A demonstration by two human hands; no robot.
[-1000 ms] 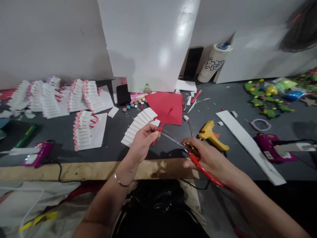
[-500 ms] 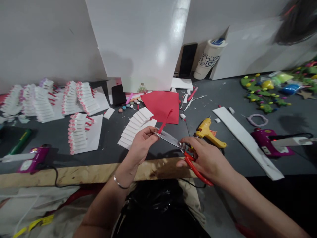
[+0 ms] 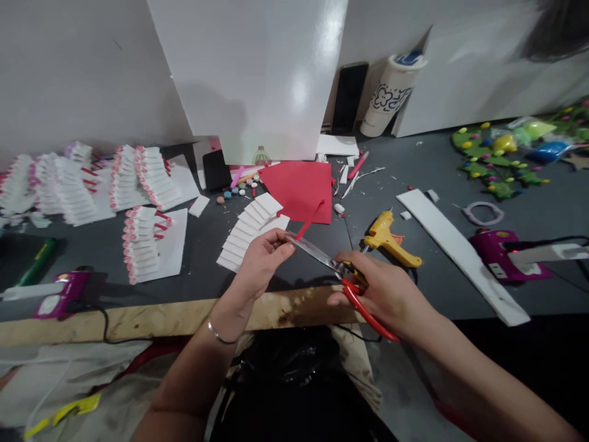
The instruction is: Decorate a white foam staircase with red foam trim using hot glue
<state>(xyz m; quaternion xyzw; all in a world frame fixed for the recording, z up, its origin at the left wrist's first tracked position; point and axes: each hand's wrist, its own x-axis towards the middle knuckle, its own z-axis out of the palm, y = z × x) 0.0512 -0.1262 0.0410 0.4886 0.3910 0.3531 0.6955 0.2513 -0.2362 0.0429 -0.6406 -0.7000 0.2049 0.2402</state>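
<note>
My right hand (image 3: pixel 375 282) is closed round the red handles of a pair of scissors (image 3: pixel 317 253), whose blades point up and left. Between my left thumb and fingers is the end of a thin red strip (image 3: pixel 311 220); my left hand (image 3: pixel 269 252) pinches it right at the blade tips. The strip slants up to the right across the blades. Behind it lies a red sheet (image 3: pixel 304 190). A fan of overlapping white strips (image 3: pixel 251 230) rests on the table just beyond my left hand.
A yellow glue gun (image 3: pixel 389 239) lies beyond my right hand, near a long white foam strip (image 3: pixel 460 255). Finished-looking white fans with pink edges (image 3: pixel 140 245) stand at left. Purple power sockets (image 3: pixel 69 294) sit on both sides. A white cup (image 3: pixel 391 95) and phone (image 3: pixel 350 98) stand at the back.
The scissor blades have come closer together, looking narrower at the red strip. Both hands stay in nearly the same place, and the view has shifted slightly.
</note>
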